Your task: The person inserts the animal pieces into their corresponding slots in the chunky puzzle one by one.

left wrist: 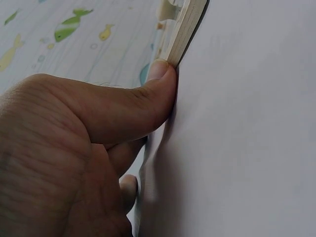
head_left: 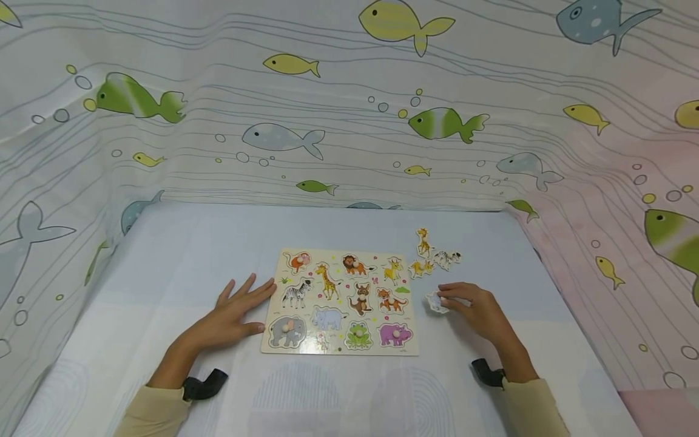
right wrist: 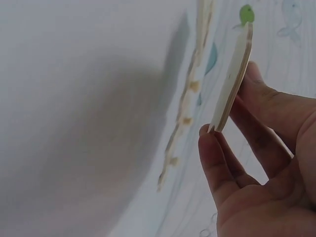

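Note:
A wooden animal puzzle board [head_left: 311,347] lies flat on the table, with knobbed pieces such as the elephant [head_left: 287,332], frog [head_left: 358,335] and hippo [head_left: 395,335] set in it. My left hand [head_left: 232,315] rests at the board's left edge, fingers spread; in the left wrist view the thumb [left wrist: 158,84] touches the board's side. To the right of the board, my right hand [head_left: 480,311] pinches a pale blue-grey puzzle piece [head_left: 437,302] between thumb and fingers. The right wrist view shows that piece [right wrist: 233,79] edge-on, tilted and lifted off the table; its picture is hidden there.
Beyond the board's right side lie three loose pieces: a giraffe [head_left: 423,243], a zebra [head_left: 448,259] and a small orange-yellow animal [head_left: 422,268]. A pale cloth covers the table [head_left: 191,255]. Fish-patterned curtains [head_left: 349,109] hang behind and at both sides.

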Demonstrator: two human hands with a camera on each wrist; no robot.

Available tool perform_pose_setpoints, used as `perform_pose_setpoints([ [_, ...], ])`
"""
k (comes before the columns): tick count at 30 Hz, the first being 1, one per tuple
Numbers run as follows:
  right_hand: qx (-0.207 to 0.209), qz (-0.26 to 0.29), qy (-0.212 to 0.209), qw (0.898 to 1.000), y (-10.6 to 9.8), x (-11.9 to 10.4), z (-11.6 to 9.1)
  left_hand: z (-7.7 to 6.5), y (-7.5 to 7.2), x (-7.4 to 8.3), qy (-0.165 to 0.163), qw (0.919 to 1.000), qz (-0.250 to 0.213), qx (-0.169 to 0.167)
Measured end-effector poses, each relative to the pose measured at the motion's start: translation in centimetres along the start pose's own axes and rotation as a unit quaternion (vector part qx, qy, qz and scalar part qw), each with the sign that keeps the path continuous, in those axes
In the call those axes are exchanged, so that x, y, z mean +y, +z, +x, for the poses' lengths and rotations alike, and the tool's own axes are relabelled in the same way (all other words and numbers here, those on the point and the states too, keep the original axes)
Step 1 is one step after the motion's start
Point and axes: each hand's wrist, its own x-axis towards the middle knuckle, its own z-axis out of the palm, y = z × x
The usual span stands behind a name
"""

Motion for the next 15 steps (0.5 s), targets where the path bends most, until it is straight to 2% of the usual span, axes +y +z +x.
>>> perform_pose_setpoints([
  [4, -0.014, 0.009, 0.005, 1.0, 0.4, -1.7, 0.8, -0.1, -0.1, 0.0, -0.001, 1.0, -0.002, -0.001],
  [15, -0.012, 0.025, -0.03, 0.999, 1.9, -5.4, 2.3, -0.1, -0.1, 0.0, 0.002, 1.0, -0.005, 0.0],
])
